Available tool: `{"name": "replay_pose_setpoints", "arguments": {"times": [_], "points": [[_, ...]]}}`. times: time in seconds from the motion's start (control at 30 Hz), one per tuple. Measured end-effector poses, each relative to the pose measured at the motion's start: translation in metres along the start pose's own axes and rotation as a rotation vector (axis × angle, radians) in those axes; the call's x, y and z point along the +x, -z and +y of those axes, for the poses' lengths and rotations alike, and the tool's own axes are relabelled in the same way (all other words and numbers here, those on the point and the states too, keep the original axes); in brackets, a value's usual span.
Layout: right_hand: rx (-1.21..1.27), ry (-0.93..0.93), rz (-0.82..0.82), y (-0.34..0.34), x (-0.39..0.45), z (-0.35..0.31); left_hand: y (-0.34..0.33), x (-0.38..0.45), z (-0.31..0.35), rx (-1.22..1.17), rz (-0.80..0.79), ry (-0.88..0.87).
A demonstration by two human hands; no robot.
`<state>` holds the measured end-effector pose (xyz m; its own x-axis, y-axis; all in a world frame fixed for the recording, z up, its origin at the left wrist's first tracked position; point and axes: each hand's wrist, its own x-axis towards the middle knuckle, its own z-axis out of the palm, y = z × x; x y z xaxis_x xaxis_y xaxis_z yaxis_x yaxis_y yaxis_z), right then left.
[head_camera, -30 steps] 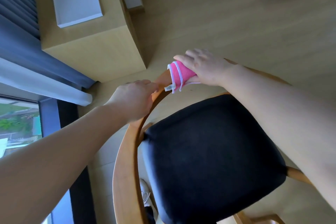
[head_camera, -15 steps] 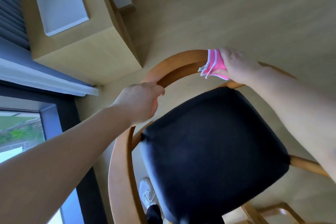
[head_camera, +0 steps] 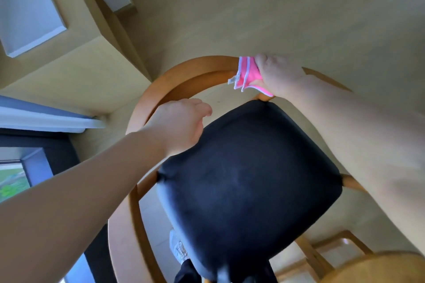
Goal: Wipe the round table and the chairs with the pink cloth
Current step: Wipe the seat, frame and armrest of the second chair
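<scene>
Presently the pink cloth sits folded over the curved wooden backrest of the chair, near the top of its arc, with a white-edged corner and a small tag hanging off the inner side. The right hand presses and grips the cloth against the rail, fingers wrapped over the far side, which in my judgement keeps the fabric tight on the wood for wiping. The left hand is at the same rail further round to the left, fingers curled; it appears to steady the chair, though actual contact with the rail is hidden beneath the hand. Below both lies the black seat cushion. At lower right a rounded wooden edge, probably the round tabletop, enters view.
</scene>
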<state>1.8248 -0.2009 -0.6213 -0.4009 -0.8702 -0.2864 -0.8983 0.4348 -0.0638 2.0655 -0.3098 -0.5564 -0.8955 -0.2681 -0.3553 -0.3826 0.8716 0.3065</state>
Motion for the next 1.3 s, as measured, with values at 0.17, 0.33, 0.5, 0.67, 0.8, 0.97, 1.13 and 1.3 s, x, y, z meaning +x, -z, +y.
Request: {"name": "replay_pose_setpoints", "arguments": {"times": [0.17,0.33,0.5,0.67,0.8,0.97,1.13,1.3], "points": [[-0.026,-0.044,0.031,-0.006,-0.011,0.012,-0.003,0.006,0.011,0.010,-0.039,-0.010],[-0.035,-0.093,0.095,-0.017,-0.025,0.026,-0.014,0.008,0.025,-0.001,-0.064,-0.041],[-0.032,-0.192,0.128,-0.028,-0.050,0.047,-0.025,0.012,0.044,0.033,-0.090,-0.043],[-0.009,-0.275,0.156,-0.033,-0.081,0.061,-0.030,0.013,0.062,0.044,-0.131,-0.075],[-0.009,-0.339,0.184,-0.039,-0.110,0.069,-0.033,0.014,0.074,0.045,-0.138,-0.096],[-0.013,-0.418,0.148,-0.049,-0.140,0.082,-0.038,0.017,0.097,0.057,-0.149,-0.157],[-0.015,-0.466,0.138,-0.057,-0.168,0.089,-0.044,0.020,0.118,0.117,-0.187,-0.194],[0.039,-0.534,0.140,-0.069,-0.192,0.097,-0.047,0.025,0.141,0.161,-0.216,-0.239]]}}
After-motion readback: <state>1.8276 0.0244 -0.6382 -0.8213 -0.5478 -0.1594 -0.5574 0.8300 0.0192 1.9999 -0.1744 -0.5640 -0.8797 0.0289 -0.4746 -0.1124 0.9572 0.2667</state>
